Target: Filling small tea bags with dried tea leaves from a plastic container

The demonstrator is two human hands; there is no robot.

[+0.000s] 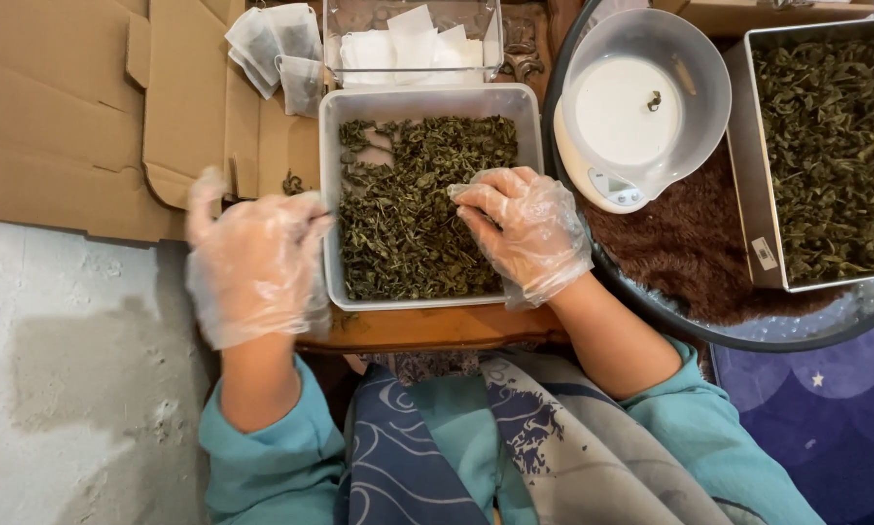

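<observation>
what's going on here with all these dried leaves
A person in thin plastic gloves works over a white tray of dried green leaves. The right hand rests on the leaves; the left hand sits at the tray's left edge. A small scale carrying a clear bowl stands nearby.

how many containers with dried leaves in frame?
2. A white plastic tub sits in front of the person, with the right hand in its leaves and the left hand at its left wall. A metal tray sits at far right, partly cropped.
</observation>
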